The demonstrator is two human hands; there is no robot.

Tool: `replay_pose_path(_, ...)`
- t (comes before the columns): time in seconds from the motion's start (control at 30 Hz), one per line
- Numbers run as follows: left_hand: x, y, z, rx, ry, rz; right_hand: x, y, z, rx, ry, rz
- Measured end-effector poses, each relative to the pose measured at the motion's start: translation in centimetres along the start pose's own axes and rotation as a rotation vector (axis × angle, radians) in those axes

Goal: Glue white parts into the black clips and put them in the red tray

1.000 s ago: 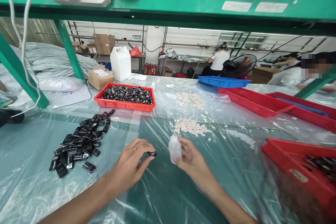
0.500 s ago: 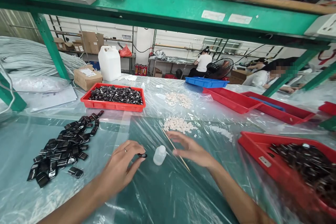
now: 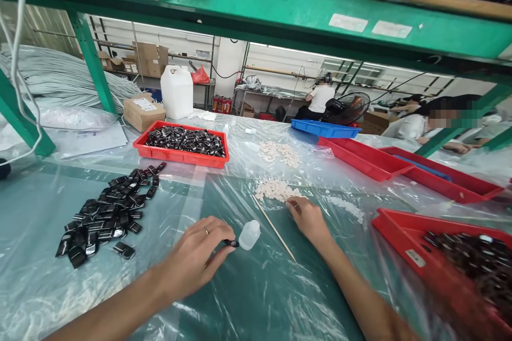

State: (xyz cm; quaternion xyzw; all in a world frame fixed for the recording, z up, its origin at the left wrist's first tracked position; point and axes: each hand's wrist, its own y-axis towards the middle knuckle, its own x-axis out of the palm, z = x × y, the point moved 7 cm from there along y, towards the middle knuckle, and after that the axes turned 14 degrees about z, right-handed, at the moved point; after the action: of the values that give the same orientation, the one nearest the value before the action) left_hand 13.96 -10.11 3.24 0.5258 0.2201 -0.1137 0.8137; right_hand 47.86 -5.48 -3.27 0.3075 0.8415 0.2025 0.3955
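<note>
Pinched between the thumb and fingers of my left hand [image 3: 202, 250] is a small black plastic piece [image 3: 231, 243]. Right beside it stands a small translucent squeeze bottle [image 3: 250, 235]. My right hand [image 3: 310, 219] reaches to the near right edge of a heap of small pale pieces [image 3: 274, 190], its fingertips drawn together; what is between them, if anything, is too small to make out. A thin wooden stick [image 3: 276, 229] lies on the plastic sheet [image 3: 224, 298] between the bottle and my right hand. To the left lie many loose black pieces [image 3: 106, 213].
A red tray [image 3: 182, 159] of black pieces stands at the back left, near a white jug [image 3: 176, 93] and a carton [image 3: 144, 112]. Another red tray [image 3: 400, 234] holds dark pieces at right. A blue tray [image 3: 326, 129] and red trays lie behind. A green shelf beam [image 3: 280, 5] crosses above; people sit beyond.
My right hand has moved from beside the stick to the pale heap, and its fingers have closed together. My left hand keeps the black piece, now closer to the bottle. The view has shifted slightly.
</note>
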Motion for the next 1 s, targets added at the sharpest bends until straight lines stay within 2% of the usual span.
replay_pose_path(0.1, 0.3, -0.3, 0.3, -0.029, -0.030, -0.024, -1.7, -1.7, -5.4, -0.128, 0.158, -0.022)
replay_pose_path(0.27, 1.6, -1.3, 0.5, -0.140, -0.066, -0.179, -4.2, -8.5, -15.8, -0.406, 0.415, -0.021)
replay_pose_path(0.37, 2.0, -1.6, 0.7, -0.164, -0.093, -0.224, -4.7, -11.6, -19.2, -0.616, 0.450, 0.019)
replay_pose_path(0.43, 2.2, -1.6, 0.9, -0.157, -0.097, -0.223, -4.5, -12.1, -19.6, -0.652, 0.411, 0.059)
replay_pose_path(0.6, 2.3, -1.5, 1.5, -0.109, -0.119, -0.183, -3.9, -11.6, -19.6, -0.603, 0.387, 0.094)
replay_pose_path(0.8, 2.8, -2.2, 1.6, -0.233, -0.217, -0.146, -4.2, -11.6, -19.7, -0.448, 0.437, 0.161)
replay_pose_path(1.0, 2.6, -2.1, 1.2, -0.266, -0.280, -0.109, -3.4, -10.9, -19.1, -0.388, 0.468, 0.008)
